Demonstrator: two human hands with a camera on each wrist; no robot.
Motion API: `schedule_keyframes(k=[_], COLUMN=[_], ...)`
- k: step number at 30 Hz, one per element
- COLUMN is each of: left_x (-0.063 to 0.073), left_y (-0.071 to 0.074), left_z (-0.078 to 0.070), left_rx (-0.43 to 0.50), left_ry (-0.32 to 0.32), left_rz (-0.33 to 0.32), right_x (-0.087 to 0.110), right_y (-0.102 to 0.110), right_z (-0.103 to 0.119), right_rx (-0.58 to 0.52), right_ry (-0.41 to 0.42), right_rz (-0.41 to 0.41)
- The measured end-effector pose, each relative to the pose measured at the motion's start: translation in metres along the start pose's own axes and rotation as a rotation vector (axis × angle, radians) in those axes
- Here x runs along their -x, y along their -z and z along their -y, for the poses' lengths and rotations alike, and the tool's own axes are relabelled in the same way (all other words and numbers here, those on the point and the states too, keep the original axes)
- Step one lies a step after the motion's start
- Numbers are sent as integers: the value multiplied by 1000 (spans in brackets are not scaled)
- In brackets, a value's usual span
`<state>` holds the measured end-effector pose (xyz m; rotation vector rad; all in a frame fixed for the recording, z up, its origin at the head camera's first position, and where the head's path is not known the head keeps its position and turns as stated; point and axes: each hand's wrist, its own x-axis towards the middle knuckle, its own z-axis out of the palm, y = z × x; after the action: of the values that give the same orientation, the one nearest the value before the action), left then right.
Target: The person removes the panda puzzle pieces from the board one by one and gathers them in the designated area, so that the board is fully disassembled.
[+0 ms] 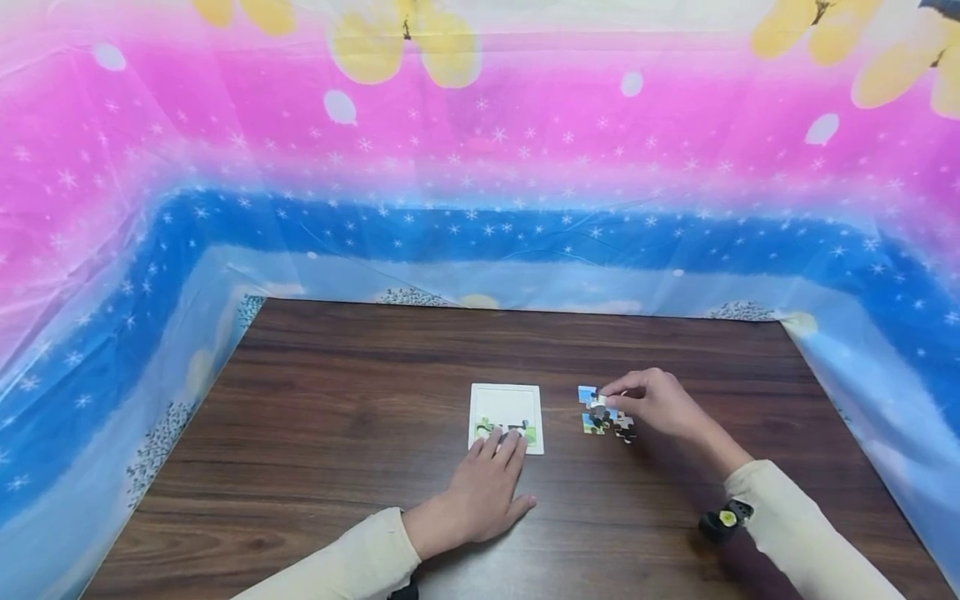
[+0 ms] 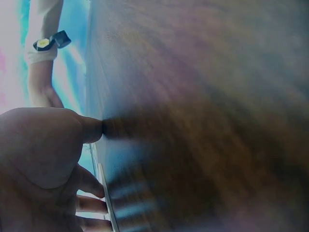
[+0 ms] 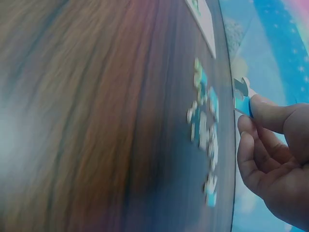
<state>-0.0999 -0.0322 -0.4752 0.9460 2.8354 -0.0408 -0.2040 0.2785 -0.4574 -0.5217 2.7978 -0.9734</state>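
A white square puzzle tray (image 1: 504, 388) lies on the table, with a row of fitted pieces showing green and black-and-white along its near side. My left hand (image 1: 487, 496) rests its extended fingers over that near row, partly covering it; the left wrist view shows the fingertips at the tray's edge (image 2: 109, 200). To the right, my right hand (image 1: 663, 408) pinches a jigsaw piece (image 3: 243, 99) between thumb and fingers, raised over a small cluster of loose jigsaw pieces (image 1: 597, 425). The held piece shows blue and grey parts in the right wrist view.
The dark wood table (image 1: 337, 400) carries the tray and the loose pieces a short gap apart. A pink and blue patterned cloth (image 1: 480, 167) hangs around the table's back and sides. A dark band with a yellow disc (image 1: 727, 518) sits at the right sleeve.
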Motion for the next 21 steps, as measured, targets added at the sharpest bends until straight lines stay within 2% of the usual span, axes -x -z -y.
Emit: schedule_keyframes(k=[11, 21], left_x=[2, 0], left_y=[3, 1], left_z=[-2, -2], left_rx=[3, -5], left_ry=[16, 4], left_rz=[14, -1], right_x=[32, 38], right_y=[19, 17], right_z=[-40, -56], right_rx=[109, 125], right_ry=[-40, -116], right_rz=[-70, -47])
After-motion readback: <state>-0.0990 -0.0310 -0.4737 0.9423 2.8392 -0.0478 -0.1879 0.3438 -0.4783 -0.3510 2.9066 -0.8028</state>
